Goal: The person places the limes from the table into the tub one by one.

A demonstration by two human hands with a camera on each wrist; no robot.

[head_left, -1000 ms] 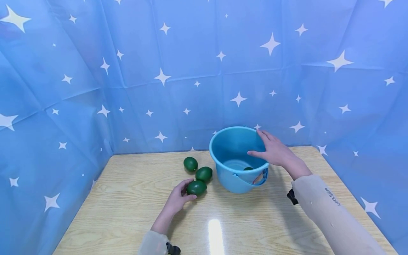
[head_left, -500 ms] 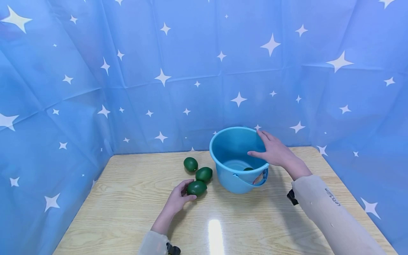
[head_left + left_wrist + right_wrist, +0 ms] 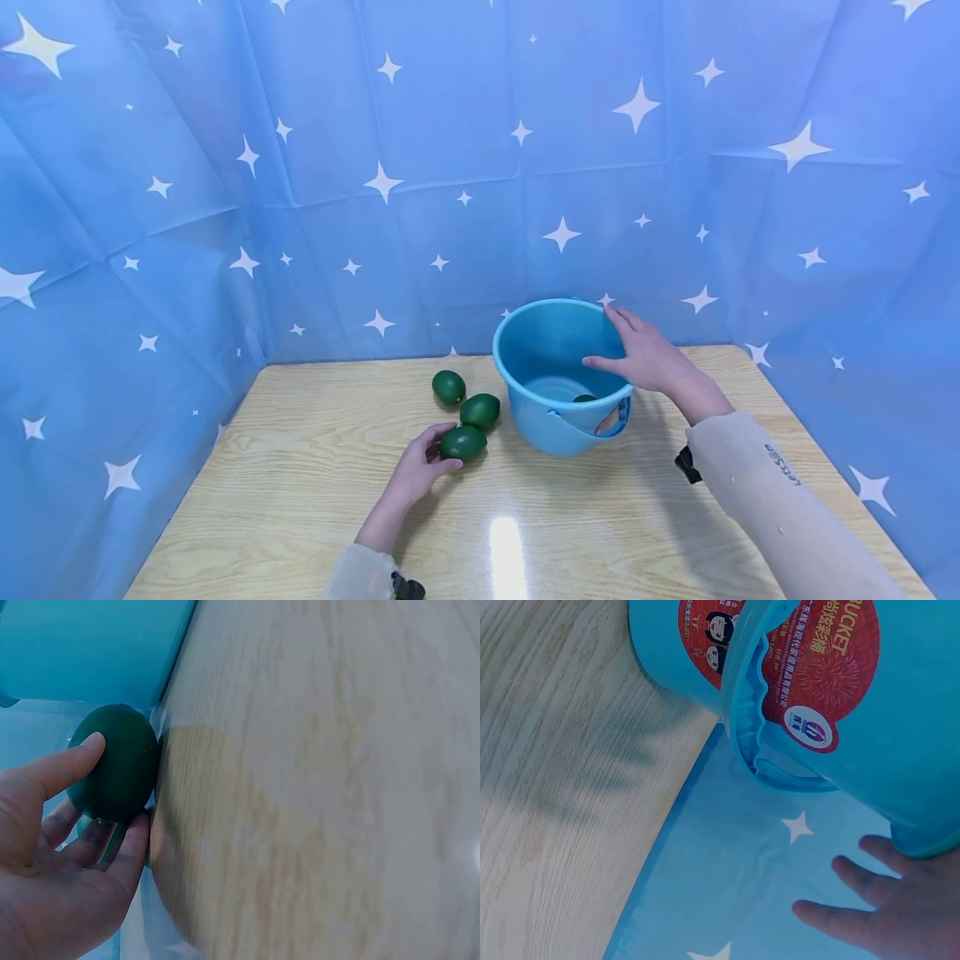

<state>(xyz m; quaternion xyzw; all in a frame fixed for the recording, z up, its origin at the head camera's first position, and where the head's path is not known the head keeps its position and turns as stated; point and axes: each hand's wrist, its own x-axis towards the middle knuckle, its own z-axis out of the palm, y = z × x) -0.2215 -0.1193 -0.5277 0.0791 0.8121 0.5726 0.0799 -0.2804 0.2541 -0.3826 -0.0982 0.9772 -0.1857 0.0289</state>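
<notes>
My left hand (image 3: 417, 468) holds a dark green lime (image 3: 462, 442), thumb on one side and fingers at the other, low over the table. In the left wrist view the thumb lies across the lime (image 3: 118, 765) with fingertips at its lower end. Two more limes sit just behind it, one (image 3: 480, 411) close against it and another (image 3: 448, 387) farther back. The light blue bucket (image 3: 551, 429) tilts toward me. Over its right rim rests my right hand (image 3: 651, 354), thumb inside, other fingers straight and spread outside in the right wrist view. A lime (image 3: 584, 397) lies inside, mostly hidden.
The bucket's handle (image 3: 617, 427) hangs at its right front, and a red label (image 3: 825, 667) shows on its side. Behind the wooden table (image 3: 315, 467) hangs a blue star-patterned cloth (image 3: 450, 208), also along both sides.
</notes>
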